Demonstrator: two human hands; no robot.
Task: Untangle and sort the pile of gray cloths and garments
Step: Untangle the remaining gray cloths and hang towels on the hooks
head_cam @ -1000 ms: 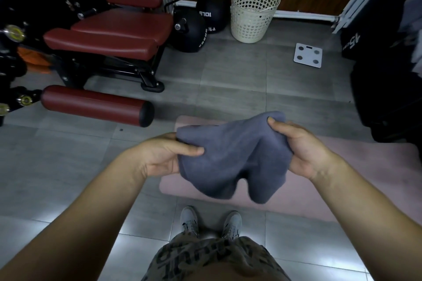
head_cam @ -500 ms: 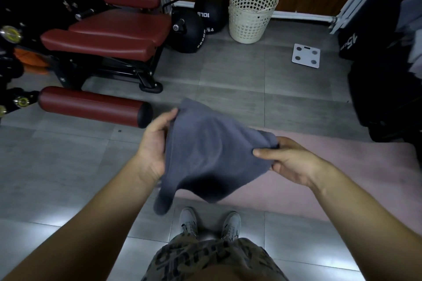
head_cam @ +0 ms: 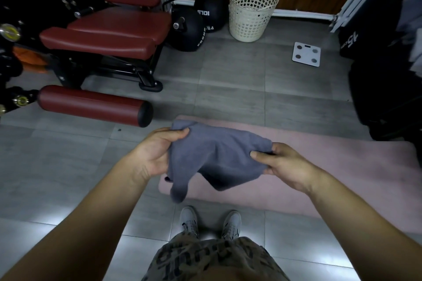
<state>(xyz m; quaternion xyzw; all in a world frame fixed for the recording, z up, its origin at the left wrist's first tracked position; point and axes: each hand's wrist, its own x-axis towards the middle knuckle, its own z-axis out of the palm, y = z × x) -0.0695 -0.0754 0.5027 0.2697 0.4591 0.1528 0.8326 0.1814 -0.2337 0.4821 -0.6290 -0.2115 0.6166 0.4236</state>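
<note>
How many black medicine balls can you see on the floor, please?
2. The front medicine ball lies beside the red bench; the rear medicine ball sits behind it, left of the cream basket. Others may be hidden behind the bench.

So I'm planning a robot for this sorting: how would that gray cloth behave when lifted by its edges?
Probably floppy: the gray cloth sags between the left hand and the right hand, and one corner droops below. Likely light, since pinches at its edges carry it. Its surface looks fuzzy rather than slick, so slipping seems unlikely.
</note>
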